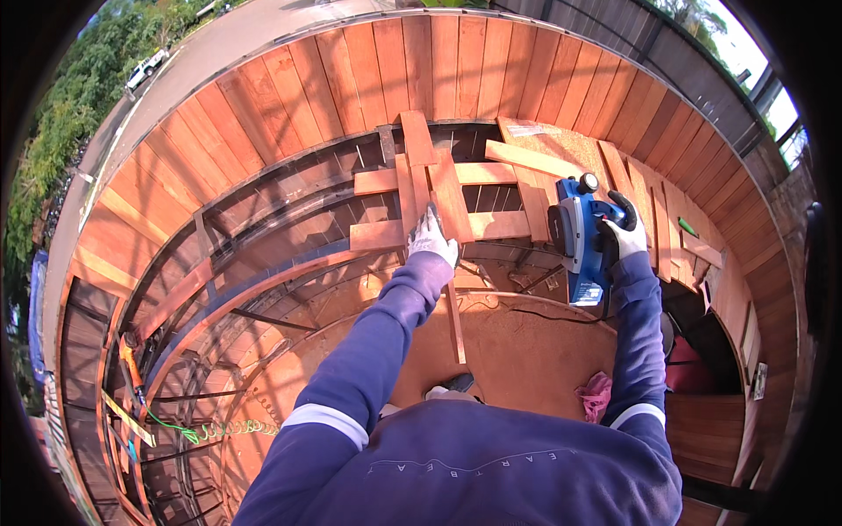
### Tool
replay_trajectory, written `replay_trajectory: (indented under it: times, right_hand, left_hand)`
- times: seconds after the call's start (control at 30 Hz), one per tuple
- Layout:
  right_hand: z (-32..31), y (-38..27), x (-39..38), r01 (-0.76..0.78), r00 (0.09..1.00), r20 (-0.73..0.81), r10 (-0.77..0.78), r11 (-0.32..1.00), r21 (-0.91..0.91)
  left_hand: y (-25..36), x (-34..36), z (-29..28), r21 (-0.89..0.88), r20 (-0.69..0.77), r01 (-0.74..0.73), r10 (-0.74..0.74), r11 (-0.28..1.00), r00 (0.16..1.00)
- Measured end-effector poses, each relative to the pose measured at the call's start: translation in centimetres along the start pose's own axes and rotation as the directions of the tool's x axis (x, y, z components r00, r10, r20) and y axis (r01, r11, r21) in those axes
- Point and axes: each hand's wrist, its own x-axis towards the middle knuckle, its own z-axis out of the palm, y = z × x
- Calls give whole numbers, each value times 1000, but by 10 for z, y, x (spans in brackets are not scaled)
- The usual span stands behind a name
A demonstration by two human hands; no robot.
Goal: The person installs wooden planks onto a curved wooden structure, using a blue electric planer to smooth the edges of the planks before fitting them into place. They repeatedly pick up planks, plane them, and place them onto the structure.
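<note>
My gloved left hand (433, 238) is closed on a narrow wooden strip (455, 324) among short crossed reddish planks (453, 195), its fingertips pointing away from me. My gloved right hand (624, 233) grips the black handle of a blue electric planer (579, 250), held at the edge of the laid wooden pieces on the right. A loose plank (532, 157) lies at a slant beyond the planer. Some of the left hand's grip is hidden by the hand itself.
A curved slatted wall (342, 74) surrounds an open frame (246, 200). An orange-handled tool (133, 373) with a green coiled hose (237, 429) is at the left. A pink cloth (594, 394) lies on the floor. Outside are a road (184, 39) and white vehicle (146, 67).
</note>
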Motion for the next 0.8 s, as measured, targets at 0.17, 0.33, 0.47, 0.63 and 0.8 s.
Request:
replay_trajectory:
  times: [0.17,0.33,0.47,0.63,0.8]
  right_hand:
    - [20,-74,-151,-126,992,6,127,992,-24]
    - [63,-108,-274,-141,988,-66,137,988,-59]
    - [102,-130,-350,-170,980,-121,160,982,-80]
    - [134,-126,-401,-181,978,-141,156,965,-190]
    - [176,-130,-403,-232,968,-142,206,951,-204]
  left_hand:
    - [-3,-1,-22,-137,78,-69,80,988,994]
    - [-113,14,-62,-400,-107,-275,253,874,961]
    - [-225,23,-120,196,-221,58,-14,979,975]
    - [-300,14,-158,439,15,215,-247,872,969]
    - [-277,-9,-170,398,-36,181,-181,900,983]
